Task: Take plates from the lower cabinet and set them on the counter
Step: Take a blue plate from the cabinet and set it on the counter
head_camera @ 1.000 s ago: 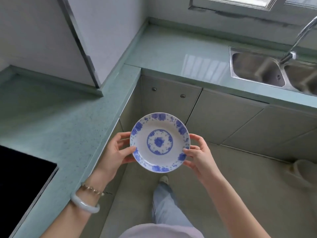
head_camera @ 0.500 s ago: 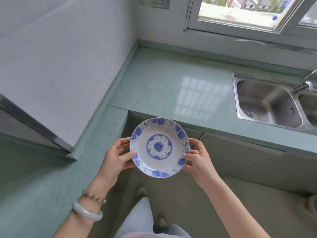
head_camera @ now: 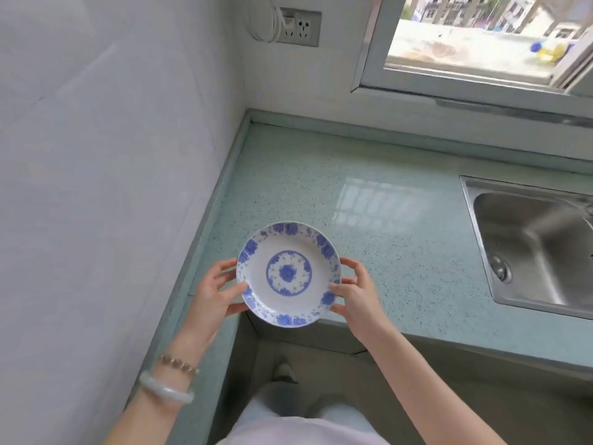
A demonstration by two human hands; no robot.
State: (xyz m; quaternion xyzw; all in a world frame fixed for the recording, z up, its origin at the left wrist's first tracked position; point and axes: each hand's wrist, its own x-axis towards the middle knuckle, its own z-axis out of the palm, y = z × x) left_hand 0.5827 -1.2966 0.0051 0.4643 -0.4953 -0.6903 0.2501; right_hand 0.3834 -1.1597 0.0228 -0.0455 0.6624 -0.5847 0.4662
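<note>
She holds the plate (head_camera: 288,274) level between both hands (head_camera: 354,292), one at each side of the rim: the left hand (head_camera: 213,295) has its thumb hooked over the edge and its fingers under, and the right hand mirrors it. That even, two-sided grip looks chosen to keep the dish flat and steady while it goes down. The plate sits over the near corner of the worktop (head_camera: 401,226), its front edge overhanging the lip. I cannot tell whether its base touches the surface yet, so I would judge the setting-down as not quite finished. It is a round, shallow, glazed dish, white with blue flowers round the rim and a blue medallion in the middle, smooth and likely slippery, which suits the careful hold. The worktop is pale green, speckled and polished enough to mirror the window. To the right lies a steel sink (head_camera: 529,245), well apart from the plate. A pale bangle (head_camera: 165,388) rings her left wrist.
</note>
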